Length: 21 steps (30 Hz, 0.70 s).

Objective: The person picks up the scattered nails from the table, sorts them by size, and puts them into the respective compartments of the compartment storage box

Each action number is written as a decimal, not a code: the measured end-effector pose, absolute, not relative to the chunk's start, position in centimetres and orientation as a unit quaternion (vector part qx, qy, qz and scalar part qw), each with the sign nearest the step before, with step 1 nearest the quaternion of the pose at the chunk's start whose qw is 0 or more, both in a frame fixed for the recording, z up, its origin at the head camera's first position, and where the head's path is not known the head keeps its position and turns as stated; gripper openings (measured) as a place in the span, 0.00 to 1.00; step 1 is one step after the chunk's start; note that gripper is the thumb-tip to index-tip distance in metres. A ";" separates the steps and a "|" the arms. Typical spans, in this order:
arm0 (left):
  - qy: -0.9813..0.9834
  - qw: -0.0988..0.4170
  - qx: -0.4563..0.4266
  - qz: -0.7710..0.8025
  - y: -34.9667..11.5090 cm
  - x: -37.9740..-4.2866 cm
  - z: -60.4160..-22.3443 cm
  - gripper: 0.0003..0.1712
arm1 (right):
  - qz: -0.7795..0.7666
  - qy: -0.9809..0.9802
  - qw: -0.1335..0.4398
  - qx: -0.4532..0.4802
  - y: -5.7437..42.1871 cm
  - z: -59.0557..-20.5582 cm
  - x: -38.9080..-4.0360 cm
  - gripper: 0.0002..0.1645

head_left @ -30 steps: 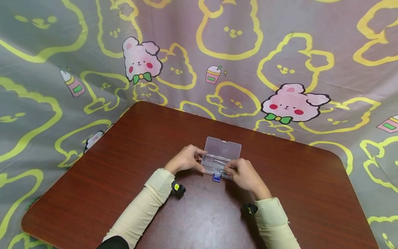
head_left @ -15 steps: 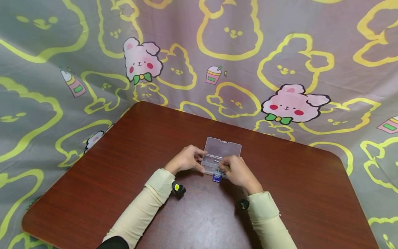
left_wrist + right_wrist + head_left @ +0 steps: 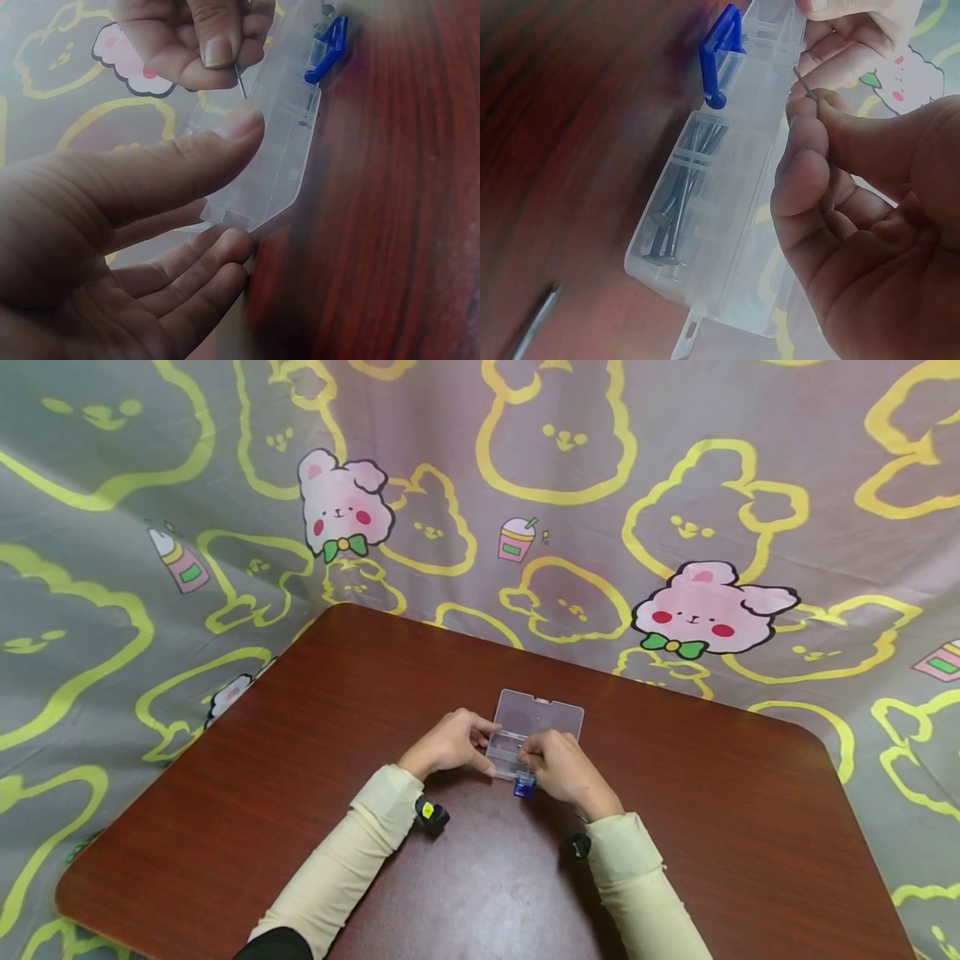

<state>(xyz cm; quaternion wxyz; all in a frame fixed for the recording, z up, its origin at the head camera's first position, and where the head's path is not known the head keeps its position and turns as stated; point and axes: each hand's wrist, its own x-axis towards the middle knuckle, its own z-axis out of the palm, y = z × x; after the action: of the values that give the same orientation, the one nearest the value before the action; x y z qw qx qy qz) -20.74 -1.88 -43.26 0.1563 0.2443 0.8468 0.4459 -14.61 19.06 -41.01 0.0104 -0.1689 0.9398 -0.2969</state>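
Observation:
A clear plastic compartment box (image 3: 504, 766) lies on the table with its lid (image 3: 536, 712) open toward the back. My left hand (image 3: 452, 742) holds the box's left end between thumb and fingers. Over the box, my right hand (image 3: 558, 768) pinches a thin metal nail (image 3: 804, 81) between thumb and forefinger. Only a short length of its shaft shows; the rest is hidden by the fingers. Several larger nails (image 3: 676, 202) lie in the compartment at the right end, seen in the right wrist view. A blue latch (image 3: 524, 787) hangs from the box's front edge.
A loose nail (image 3: 536, 322) lies on the brown wooden table (image 3: 300, 710), off the right end of the box. A patterned curtain (image 3: 450, 443) hangs along the table's back and sides.
My right hand has moved left over the box with the nail, now mostly hidden behind the fingers in the head view. The left hand and the box have stayed in place.

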 end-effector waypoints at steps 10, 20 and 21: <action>0.845 0.163 0.238 0.450 -1.9 -20.7 -43.1 0.41 | -0.272 0.946 0.014 -0.174 18.7 -41.0 -14.7 0.11; 0.844 0.166 0.238 0.451 -1.9 -20.7 -43.2 0.41 | -0.290 0.942 0.019 -0.169 19.0 -40.9 -14.5 0.09; 0.844 0.165 0.238 0.451 -1.9 -20.7 -43.2 0.42 | -0.292 0.941 0.015 -0.171 19.2 -40.8 -14.4 0.09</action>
<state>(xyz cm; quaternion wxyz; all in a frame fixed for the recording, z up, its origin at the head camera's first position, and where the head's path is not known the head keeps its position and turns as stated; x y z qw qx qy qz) -20.72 -1.92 -43.23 0.1649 0.2382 0.8441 0.4511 -14.40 19.15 -40.84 0.0152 -0.1707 0.9410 -0.2917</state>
